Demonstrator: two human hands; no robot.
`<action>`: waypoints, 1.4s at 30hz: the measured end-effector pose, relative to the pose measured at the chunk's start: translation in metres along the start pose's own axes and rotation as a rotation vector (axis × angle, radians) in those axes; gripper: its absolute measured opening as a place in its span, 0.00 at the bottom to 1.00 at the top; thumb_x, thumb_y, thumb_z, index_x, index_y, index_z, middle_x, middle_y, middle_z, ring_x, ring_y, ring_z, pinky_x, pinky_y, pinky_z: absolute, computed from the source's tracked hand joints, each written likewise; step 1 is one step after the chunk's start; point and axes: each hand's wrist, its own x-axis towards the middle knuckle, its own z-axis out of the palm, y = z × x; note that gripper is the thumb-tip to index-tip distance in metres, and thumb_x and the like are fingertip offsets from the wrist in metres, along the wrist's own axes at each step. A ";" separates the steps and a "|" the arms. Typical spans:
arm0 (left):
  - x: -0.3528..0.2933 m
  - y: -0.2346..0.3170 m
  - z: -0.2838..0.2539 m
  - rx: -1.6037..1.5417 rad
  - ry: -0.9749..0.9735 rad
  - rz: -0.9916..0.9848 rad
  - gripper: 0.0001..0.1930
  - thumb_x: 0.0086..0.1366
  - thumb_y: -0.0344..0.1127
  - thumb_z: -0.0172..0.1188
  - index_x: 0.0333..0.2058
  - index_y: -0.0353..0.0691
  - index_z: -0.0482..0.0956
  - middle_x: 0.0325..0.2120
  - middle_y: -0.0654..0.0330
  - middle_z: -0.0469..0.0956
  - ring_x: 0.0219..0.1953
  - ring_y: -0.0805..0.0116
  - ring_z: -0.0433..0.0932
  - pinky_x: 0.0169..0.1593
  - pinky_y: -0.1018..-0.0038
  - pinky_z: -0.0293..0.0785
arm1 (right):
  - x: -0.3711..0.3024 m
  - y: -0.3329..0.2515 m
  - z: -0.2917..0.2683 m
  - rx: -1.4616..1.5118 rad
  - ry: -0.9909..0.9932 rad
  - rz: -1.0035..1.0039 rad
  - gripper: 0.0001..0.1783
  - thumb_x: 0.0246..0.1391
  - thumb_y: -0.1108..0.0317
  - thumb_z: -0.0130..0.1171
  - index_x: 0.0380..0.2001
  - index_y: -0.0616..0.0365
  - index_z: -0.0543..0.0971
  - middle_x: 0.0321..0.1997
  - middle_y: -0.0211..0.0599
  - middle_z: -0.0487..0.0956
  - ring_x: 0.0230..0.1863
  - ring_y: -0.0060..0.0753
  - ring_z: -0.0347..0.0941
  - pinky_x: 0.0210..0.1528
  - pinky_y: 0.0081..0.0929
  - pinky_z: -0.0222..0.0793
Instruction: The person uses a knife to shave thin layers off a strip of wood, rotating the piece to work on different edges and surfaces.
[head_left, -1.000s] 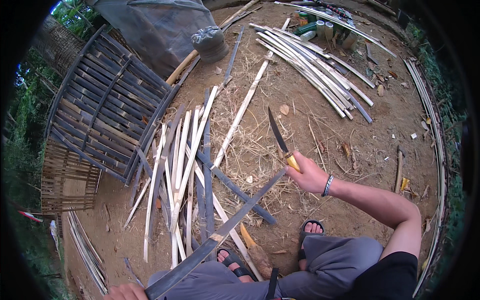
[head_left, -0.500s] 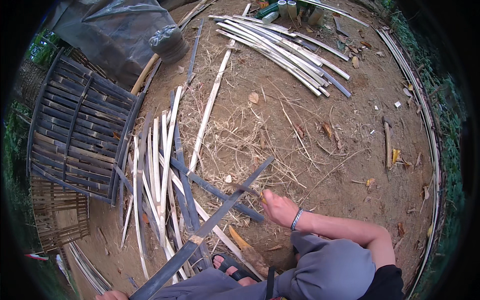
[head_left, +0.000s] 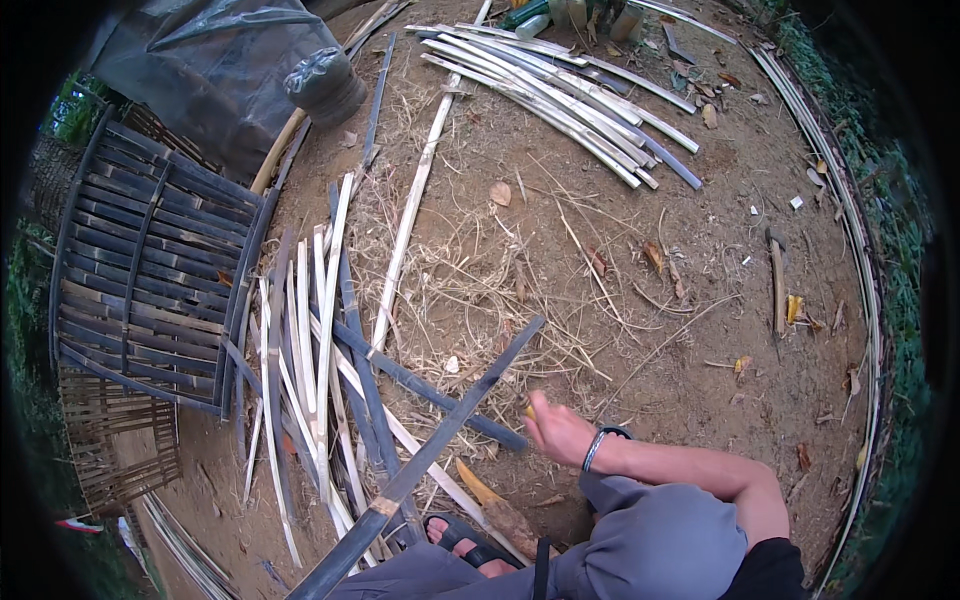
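A long, flat, dark strip (head_left: 427, 455) is slanting away from the lower edge, showing a pale band at its joint. The left hand is lying outside the view, so I cannot tell its fingers' state; the right hand (head_left: 565, 432) is curling its fingers around a yellow handle (head_left: 529, 410) just beside the strip. Brown earth (head_left: 720, 400) is carrying curly shavings (head_left: 480, 280); farther off, pale strips (head_left: 560, 100) are lying near a grey plastic sheet (head_left: 215, 80).

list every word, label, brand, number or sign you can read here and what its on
There is no readable text. The long dark strip shows no lettering; any on the silvery bracelet or the green bottle at the top edge is too small to read.
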 end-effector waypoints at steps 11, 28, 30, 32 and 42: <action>-0.003 0.001 -0.012 0.055 0.172 0.009 0.22 0.61 0.40 0.49 0.07 0.50 0.59 0.03 0.72 0.57 0.05 0.83 0.53 0.15 0.84 0.62 | 0.010 -0.002 -0.002 -0.002 -0.031 0.092 0.14 0.63 0.65 0.44 0.37 0.67 0.59 0.21 0.62 0.76 0.25 0.65 0.75 0.27 0.52 0.72; 0.000 0.001 0.002 0.094 0.089 0.012 0.23 0.60 0.39 0.49 0.06 0.51 0.58 0.02 0.73 0.59 0.05 0.84 0.54 0.16 0.84 0.64 | 0.014 -0.017 -0.012 0.033 -0.086 0.073 0.14 0.62 0.66 0.43 0.39 0.68 0.59 0.20 0.64 0.75 0.24 0.63 0.75 0.24 0.50 0.72; 0.002 -0.001 -0.001 0.055 0.088 -0.015 0.23 0.59 0.39 0.50 0.06 0.50 0.58 0.02 0.73 0.59 0.05 0.84 0.53 0.16 0.84 0.64 | 0.009 -0.036 -0.025 0.021 -0.144 0.058 0.13 0.63 0.66 0.43 0.39 0.68 0.59 0.20 0.63 0.75 0.23 0.62 0.76 0.23 0.49 0.72; 0.003 -0.002 -0.004 0.035 0.117 -0.013 0.23 0.59 0.38 0.51 0.06 0.50 0.58 0.02 0.73 0.59 0.05 0.84 0.53 0.16 0.84 0.65 | 0.023 0.020 -0.017 -0.019 0.004 0.080 0.14 0.63 0.66 0.43 0.40 0.69 0.59 0.21 0.63 0.76 0.24 0.62 0.76 0.24 0.49 0.72; 0.006 -0.002 0.013 0.060 0.083 -0.030 0.23 0.60 0.39 0.51 0.06 0.50 0.59 0.03 0.72 0.59 0.05 0.84 0.53 0.16 0.84 0.63 | 0.023 0.036 -0.019 -0.009 0.047 0.190 0.13 0.62 0.66 0.45 0.39 0.66 0.58 0.21 0.61 0.76 0.25 0.65 0.74 0.26 0.51 0.71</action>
